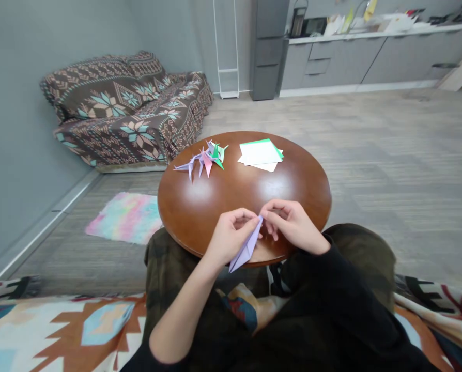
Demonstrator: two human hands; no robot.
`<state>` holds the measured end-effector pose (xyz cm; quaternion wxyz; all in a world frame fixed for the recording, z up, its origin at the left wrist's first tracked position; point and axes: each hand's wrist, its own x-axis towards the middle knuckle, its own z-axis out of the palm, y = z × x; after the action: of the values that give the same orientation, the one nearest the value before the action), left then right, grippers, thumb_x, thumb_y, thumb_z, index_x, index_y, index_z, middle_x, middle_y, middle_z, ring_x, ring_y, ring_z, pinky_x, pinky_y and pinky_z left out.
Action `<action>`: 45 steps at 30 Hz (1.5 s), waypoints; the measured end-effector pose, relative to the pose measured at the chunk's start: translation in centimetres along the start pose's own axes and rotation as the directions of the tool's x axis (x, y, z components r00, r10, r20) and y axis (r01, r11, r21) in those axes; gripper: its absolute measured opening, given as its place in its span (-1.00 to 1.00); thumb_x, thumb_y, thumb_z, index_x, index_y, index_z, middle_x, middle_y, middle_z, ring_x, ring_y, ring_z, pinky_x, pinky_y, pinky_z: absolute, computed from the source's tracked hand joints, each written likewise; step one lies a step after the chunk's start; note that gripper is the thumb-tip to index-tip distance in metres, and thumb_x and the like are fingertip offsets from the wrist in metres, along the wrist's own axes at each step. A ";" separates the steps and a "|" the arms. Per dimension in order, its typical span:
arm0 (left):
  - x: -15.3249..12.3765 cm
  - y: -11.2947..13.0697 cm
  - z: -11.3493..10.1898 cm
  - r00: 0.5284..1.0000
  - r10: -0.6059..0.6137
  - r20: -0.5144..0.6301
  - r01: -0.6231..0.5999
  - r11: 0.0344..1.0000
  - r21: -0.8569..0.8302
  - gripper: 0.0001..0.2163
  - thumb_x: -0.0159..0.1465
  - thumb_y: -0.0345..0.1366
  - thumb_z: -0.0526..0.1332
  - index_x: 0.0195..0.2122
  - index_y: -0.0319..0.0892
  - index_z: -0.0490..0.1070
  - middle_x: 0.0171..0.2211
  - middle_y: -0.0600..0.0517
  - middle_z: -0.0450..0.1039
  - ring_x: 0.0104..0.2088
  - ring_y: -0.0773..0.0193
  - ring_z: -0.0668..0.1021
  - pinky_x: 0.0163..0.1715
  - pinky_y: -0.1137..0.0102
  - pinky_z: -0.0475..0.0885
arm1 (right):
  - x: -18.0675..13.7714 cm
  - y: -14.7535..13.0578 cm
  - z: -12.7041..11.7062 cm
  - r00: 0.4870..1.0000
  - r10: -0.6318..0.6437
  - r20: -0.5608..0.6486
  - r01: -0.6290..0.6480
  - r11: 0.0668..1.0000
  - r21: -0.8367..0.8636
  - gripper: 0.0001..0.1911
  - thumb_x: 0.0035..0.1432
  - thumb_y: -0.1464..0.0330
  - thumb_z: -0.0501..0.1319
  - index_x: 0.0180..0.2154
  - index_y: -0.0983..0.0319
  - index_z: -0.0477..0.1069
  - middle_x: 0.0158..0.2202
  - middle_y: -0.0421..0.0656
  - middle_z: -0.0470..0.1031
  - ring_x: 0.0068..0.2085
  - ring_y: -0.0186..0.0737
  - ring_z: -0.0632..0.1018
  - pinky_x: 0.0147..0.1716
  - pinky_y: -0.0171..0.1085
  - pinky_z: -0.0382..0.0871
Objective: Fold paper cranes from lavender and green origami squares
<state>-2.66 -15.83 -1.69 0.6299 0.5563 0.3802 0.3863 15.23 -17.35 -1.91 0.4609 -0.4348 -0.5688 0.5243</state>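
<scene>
A folded piece of lavender origami paper (246,249) is held over the near edge of the round wooden table (231,199). It is long and narrow, with one pointed end toward my lap. My left hand (234,230) pinches it along its upper part, thumb on top. At its upper tip, my right hand (287,221) has thumb and forefinger closed together, touching the paper. The right hand's other fingers are curled loosely beneath. Fingers hide part of the paper's upper end.
Several folded paper cranes (208,157), purple, pink and green, stand at the table's far left. A stack of paper sheets (260,153) lies at the far right. Beyond are a covered sofa (130,111), a fluffy rug (124,217) and a kitchen counter (355,62).
</scene>
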 end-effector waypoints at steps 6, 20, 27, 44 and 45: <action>0.5 1.0 -2.9 0.999 0.006 -0.042 -0.013 0.984 -0.176 -0.54 0.26 0.07 0.29 -0.02 -0.20 0.54 -0.14 -0.13 0.63 -0.36 0.17 0.68 -0.36 0.36 0.56 | 1.1 0.8 -0.6 0.919 -0.011 -0.395 0.124 0.958 0.260 -0.74 0.10 0.21 0.44 -0.41 0.26 0.50 -0.59 -0.27 0.50 -0.62 -0.42 0.51 -0.62 -0.46 0.43; 1.7 0.2 2.2 0.727 0.491 -0.480 -0.458 0.868 0.194 -0.74 0.28 -0.28 0.34 -0.02 -0.12 0.43 -0.09 -0.04 0.57 -0.11 0.23 0.64 -0.04 0.37 0.54 | 1.0 0.4 3.4 0.879 0.147 -0.454 0.188 0.768 0.612 -0.72 0.00 0.23 0.52 -0.41 0.24 0.50 -0.41 -0.15 0.69 -0.32 -0.23 0.72 -0.23 -0.30 0.66; 3.7 0.3 -0.2 0.809 0.385 -0.443 -0.395 0.916 0.074 -0.81 0.26 -0.21 0.35 -0.17 -0.18 0.56 -0.39 0.04 0.57 -0.44 0.34 0.59 -0.35 0.45 0.55 | 0.3 0.4 2.7 0.975 0.093 -0.202 0.007 0.894 0.447 -0.72 0.10 0.18 0.41 -0.42 0.24 0.47 -0.39 -0.10 0.67 -0.45 -0.20 0.68 -0.40 -0.24 0.64; 3.6 -0.1 -0.3 0.841 0.399 -0.366 -0.383 0.916 0.118 -0.89 0.26 -0.29 0.34 -0.23 -0.19 0.49 -0.39 0.05 0.59 -0.40 0.32 0.63 -0.31 0.45 0.55 | 0.7 1.1 1.8 0.962 -0.161 -0.223 0.168 0.986 0.012 -0.78 0.23 0.18 0.32 -0.32 0.21 0.51 -0.12 -0.10 0.43 -0.35 -0.26 0.56 -0.56 -0.30 0.54; 3.5 0.0 -0.3 0.842 0.396 -0.368 -0.378 0.918 0.123 -0.88 0.24 -0.28 0.35 -0.25 -0.19 0.51 -0.37 0.03 0.60 -0.37 0.30 0.64 -0.29 0.44 0.55 | 0.8 1.1 1.7 0.962 -0.153 -0.227 0.164 0.986 0.030 -0.78 0.21 0.19 0.35 -0.34 0.22 0.52 -0.12 -0.10 0.44 -0.37 -0.28 0.56 -0.54 -0.30 0.55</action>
<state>-1.48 -12.50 -1.91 0.4389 0.5490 0.3852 0.5981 13.40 -16.82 -3.00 0.5728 -0.4331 -0.5334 0.4470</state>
